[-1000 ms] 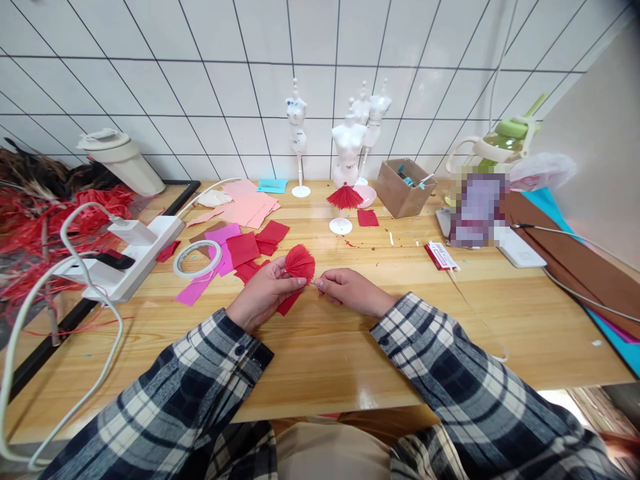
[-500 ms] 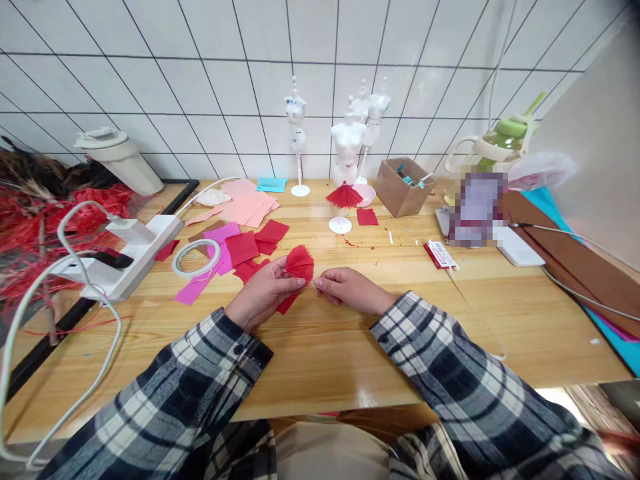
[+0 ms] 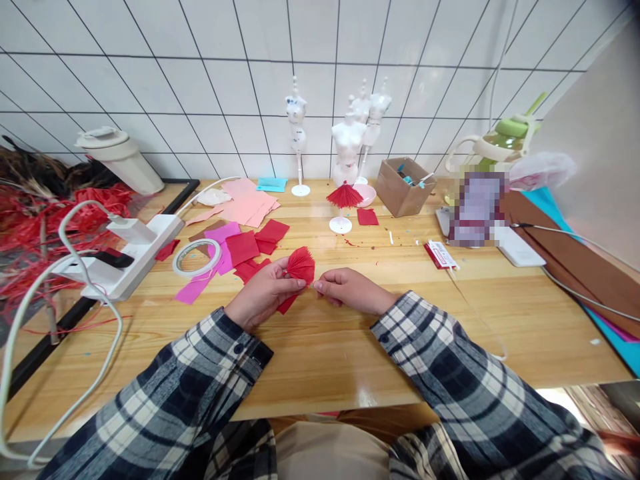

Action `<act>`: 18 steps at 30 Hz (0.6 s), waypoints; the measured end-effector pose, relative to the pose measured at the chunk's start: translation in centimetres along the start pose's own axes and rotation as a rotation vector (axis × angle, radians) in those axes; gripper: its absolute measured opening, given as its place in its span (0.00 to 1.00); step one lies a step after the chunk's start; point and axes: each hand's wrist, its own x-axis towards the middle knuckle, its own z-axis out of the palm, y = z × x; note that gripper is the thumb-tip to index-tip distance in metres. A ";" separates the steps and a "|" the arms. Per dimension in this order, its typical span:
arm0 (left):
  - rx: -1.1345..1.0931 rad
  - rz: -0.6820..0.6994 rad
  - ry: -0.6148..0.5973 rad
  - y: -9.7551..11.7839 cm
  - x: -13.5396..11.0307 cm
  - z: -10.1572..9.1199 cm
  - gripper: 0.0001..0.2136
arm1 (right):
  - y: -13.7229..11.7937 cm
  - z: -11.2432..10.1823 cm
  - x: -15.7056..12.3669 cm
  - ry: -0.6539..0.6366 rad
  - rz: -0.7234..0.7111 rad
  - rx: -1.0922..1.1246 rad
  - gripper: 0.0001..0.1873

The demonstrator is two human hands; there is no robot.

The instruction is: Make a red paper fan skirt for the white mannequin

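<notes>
A pleated red paper fan [image 3: 302, 265] is pinched between the thumb and fingers of my left hand [image 3: 267, 291], its fringed edge spread upward. Just right of the fan, my right hand [image 3: 345, 290] is closed with thumb and fingertips together; whatever it pinches is too small to make out. Under the left hand a flat red paper piece [image 3: 287, 304] lies on the wooden table [image 3: 320, 360]. Beyond my hands stands a white mini mannequin [image 3: 349, 143] wearing a red fringed paper skirt [image 3: 345, 195].
Red paper squares [image 3: 243, 249], pink sheets [image 3: 250, 203] and a tape roll [image 3: 197, 258] lie left, near a power strip [image 3: 150, 257] with looping cables. At the back are more mannequins [image 3: 296, 127] and a cardboard box [image 3: 406, 187]. A red-and-white packet [image 3: 440, 255] and a phone [image 3: 477, 207] are right.
</notes>
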 end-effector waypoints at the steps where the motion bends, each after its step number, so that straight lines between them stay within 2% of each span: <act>1: 0.000 0.001 -0.001 0.0 0.0 0.0 0.17 | 0.0 0.0 0.0 -0.002 -0.002 -0.002 0.18; 18: 0.026 -0.014 -0.041 -0.1 0.0 -0.2 0.14 | 0.0 0.0 0.0 -0.023 0.017 -0.015 0.18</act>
